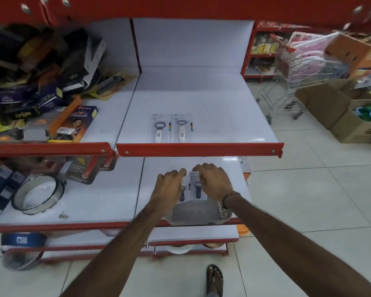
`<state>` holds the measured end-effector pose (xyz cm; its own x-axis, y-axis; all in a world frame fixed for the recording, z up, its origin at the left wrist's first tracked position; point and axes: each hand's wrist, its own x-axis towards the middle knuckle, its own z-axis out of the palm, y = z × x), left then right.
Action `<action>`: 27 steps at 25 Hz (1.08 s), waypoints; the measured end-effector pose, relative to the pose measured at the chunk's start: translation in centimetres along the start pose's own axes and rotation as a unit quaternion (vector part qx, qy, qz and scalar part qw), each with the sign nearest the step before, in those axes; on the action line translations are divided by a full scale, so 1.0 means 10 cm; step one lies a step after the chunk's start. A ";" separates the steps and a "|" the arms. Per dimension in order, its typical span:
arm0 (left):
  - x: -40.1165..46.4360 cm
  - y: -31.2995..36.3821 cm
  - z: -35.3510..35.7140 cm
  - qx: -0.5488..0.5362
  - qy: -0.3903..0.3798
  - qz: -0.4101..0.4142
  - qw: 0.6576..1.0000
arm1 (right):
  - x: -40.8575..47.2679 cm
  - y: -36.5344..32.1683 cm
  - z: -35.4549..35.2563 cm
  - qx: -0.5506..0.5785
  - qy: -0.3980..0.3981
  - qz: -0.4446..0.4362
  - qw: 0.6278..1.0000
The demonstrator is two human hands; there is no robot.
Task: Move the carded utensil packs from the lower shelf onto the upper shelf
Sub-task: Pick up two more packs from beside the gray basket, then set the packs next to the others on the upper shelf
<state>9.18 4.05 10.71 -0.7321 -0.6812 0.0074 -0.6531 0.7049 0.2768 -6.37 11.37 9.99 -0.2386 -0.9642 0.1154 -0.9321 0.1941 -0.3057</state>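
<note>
Two carded utensil packs [170, 128] lie side by side near the front edge of the white upper shelf [223, 116]. On the lower shelf [159, 168] stands a small stack of carded packs [192, 185], partly hidden by my fingers. My left hand [169, 185] grips the stack's left side. My right hand [214, 181] pinches the top of the front card. A grey bag or liner [193, 213] sits just in front of the stack, at the shelf's front edge.
The upper shelf's red front lip [199, 149] overhangs the lower shelf. Boxed goods [36, 78] pile up on the left upper bay. A round metal sieve [38, 195] lies lower left. A shopping cart [287, 82] and cardboard boxes [341, 112] stand on the floor to the right.
</note>
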 end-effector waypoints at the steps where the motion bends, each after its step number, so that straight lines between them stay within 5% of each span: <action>1: -0.07 0.07 -0.11 0.009 0.024 0.021 0.999 | -0.09 -0.01 -0.13 -0.016 0.035 -0.005 0.999; 6: -0.17 0.38 -0.91 -0.075 0.205 0.147 0.965 | -0.33 -0.06 -1.00 0.025 0.197 -0.001 0.980; 11: 0.41 0.65 -1.74 -0.149 0.271 0.124 0.943 | 0.01 -0.08 -1.87 0.104 0.233 0.031 0.966; 19: 1.39 0.67 -1.92 -0.244 0.188 0.038 0.951 | 0.78 0.19 -2.39 0.085 0.183 0.076 0.976; 27: 1.87 0.65 -1.41 -0.162 0.099 0.023 0.981 | 1.23 0.58 -1.96 0.063 0.092 0.091 0.990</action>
<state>-6.05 -6.92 26.22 -0.6870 -0.6972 0.2050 -0.4998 0.6580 0.5632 -20.04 4.17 28.12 -0.4556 -0.8639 0.2147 -0.8307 0.3260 -0.4513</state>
